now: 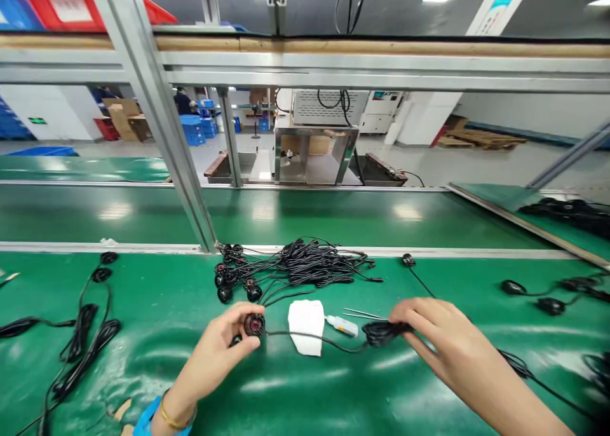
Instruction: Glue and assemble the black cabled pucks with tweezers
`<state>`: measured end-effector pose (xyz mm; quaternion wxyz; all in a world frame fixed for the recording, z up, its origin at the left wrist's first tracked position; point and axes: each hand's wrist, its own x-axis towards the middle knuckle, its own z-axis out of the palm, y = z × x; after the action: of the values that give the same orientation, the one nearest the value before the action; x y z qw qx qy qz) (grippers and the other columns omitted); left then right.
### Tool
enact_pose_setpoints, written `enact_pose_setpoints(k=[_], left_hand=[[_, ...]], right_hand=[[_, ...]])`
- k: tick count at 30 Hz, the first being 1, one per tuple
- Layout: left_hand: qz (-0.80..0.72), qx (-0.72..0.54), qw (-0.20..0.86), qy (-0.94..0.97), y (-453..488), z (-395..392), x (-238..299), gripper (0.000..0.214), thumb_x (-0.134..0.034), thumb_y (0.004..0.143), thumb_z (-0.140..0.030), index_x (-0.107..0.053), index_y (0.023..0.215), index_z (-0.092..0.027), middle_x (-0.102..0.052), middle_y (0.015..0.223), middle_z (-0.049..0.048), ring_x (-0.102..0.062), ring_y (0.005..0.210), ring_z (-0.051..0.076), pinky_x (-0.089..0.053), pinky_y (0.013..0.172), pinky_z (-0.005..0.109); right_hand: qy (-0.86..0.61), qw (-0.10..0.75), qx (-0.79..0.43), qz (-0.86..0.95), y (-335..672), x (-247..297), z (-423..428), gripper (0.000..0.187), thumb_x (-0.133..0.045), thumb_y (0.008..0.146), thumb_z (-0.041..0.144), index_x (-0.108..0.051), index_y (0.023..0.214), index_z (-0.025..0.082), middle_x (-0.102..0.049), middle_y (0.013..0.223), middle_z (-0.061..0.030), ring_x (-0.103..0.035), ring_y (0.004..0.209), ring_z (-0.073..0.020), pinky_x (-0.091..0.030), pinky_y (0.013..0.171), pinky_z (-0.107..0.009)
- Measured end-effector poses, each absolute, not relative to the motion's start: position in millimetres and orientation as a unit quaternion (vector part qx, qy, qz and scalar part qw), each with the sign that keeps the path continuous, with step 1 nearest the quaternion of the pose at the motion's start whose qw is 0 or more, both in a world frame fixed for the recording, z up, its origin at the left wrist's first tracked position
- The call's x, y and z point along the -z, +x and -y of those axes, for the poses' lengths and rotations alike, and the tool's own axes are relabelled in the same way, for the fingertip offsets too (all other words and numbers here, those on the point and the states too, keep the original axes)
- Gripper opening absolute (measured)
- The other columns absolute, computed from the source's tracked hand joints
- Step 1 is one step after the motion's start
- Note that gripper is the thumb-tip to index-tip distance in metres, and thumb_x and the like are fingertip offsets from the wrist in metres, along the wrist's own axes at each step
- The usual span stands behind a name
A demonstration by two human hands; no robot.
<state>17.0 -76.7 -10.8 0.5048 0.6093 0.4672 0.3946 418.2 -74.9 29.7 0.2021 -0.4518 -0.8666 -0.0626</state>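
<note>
A round black cable head (pixel 255 324) with a reddish middle is pinched between the thumb and fingers of my left hand (pixel 220 342). From it a thin black cable (pixel 324 339) runs right to a coiled cable bundle (pixel 379 333), whose right end my right hand (pixel 441 327) grips. Under the cable lies a white paper piece (pixel 305 318). Beside the paper are a small white dropper bottle (pixel 342 325) and metal tweezers (pixel 365 313), partly behind my right hand. Behind, a pile of black cables (pixel 309 264) has several round heads (pixel 225 293) at its left.
More cables (pixel 83 340) lie at the left, and others (pixel 553 306) at the right. A single round head (pixel 408 260) sits near the white rail (pixel 467 253). Beyond the rail runs a green belt (pixel 305 217); a metal post (pixel 162 118) rises at left of centre.
</note>
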Motion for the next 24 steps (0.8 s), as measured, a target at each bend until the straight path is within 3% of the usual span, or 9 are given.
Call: enact_pose_setpoints(k=[5, 8, 12, 15, 19, 24], left_hand=[[-0.423, -0.309, 0.540, 0.659, 57.5, 91.6, 23.9, 0.043, -0.067, 0.082, -0.011, -0.067, 0.121, -0.027, -0.061, 0.121, 0.0065, -0.059, 0.105, 0.023, -0.049, 0.088, 0.032], [-0.443, -0.309, 0.577, 0.613, 74.4, 96.9, 36.7, 0.046, -0.065, 0.079, -0.006, -0.064, 0.120, -0.025, -0.063, 0.116, 0.0064, -0.061, 0.099, 0.021, -0.049, 0.088, 0.033], [-0.439, -0.329, 0.656, 0.519, 83.7, 98.4, 49.2, 0.040, -0.069, 0.080, -0.010, -0.062, 0.118, -0.020, -0.068, 0.096, 0.0052, -0.062, 0.083, 0.017, -0.048, 0.077, 0.028], [-0.414, -0.362, 0.679, 0.486, 85.0, 96.8, 51.5, 0.043, -0.076, 0.080, -0.018, -0.064, 0.121, -0.020, -0.067, 0.106, 0.0083, -0.063, 0.087, 0.017, -0.048, 0.078, 0.029], [-0.390, -0.398, 0.684, 0.470, 85.3, 94.3, 48.5, 0.048, -0.082, 0.076, -0.027, -0.068, 0.122, -0.022, -0.055, 0.132, 0.0114, -0.065, 0.093, 0.019, -0.051, 0.078, 0.029], [-0.374, -0.397, 0.707, 0.450, 84.1, 91.9, 43.2, 0.044, -0.080, 0.080, -0.028, -0.065, 0.121, -0.024, -0.066, 0.118, 0.0100, -0.066, 0.091, 0.019, -0.051, 0.075, 0.027]], right_hand=[[-0.540, 0.077, -0.063, 0.836, 462.9, 26.8, 104.3, 0.023, -0.055, 0.084, 0.014, -0.067, 0.098, 0.027, -0.068, 0.094, -0.0044, -0.066, 0.082, -0.0217, -0.049, 0.074, -0.034], [-0.558, 0.057, -0.126, 0.818, 455.1, 43.0, 106.3, 0.022, -0.060, 0.080, 0.016, -0.069, 0.098, 0.026, -0.069, 0.095, -0.0060, -0.068, 0.085, -0.0244, -0.052, 0.076, -0.036], [-0.529, 0.129, -0.191, 0.817, 403.8, 34.5, 99.6, 0.020, -0.057, 0.094, 0.031, -0.065, 0.111, 0.026, -0.067, 0.111, -0.0081, -0.065, 0.102, -0.0249, -0.051, 0.090, -0.040], [-0.474, 0.158, -0.259, 0.826, 356.6, 24.6, 92.3, 0.023, -0.065, 0.091, 0.030, -0.061, 0.113, 0.026, -0.067, 0.115, -0.0055, -0.064, 0.106, -0.0224, -0.050, 0.093, -0.036], [-0.419, 0.156, -0.306, 0.841, 318.5, 27.8, 85.9, 0.032, -0.072, 0.082, 0.015, -0.059, 0.110, 0.024, -0.070, 0.098, 0.0002, -0.067, 0.086, -0.0181, -0.050, 0.077, -0.028], [-0.399, 0.251, -0.273, 0.839, 308.8, 43.4, 88.2, 0.021, -0.063, 0.089, 0.017, -0.059, 0.110, 0.023, -0.069, 0.085, 0.0006, -0.065, 0.074, -0.0158, -0.046, 0.068, -0.025]])
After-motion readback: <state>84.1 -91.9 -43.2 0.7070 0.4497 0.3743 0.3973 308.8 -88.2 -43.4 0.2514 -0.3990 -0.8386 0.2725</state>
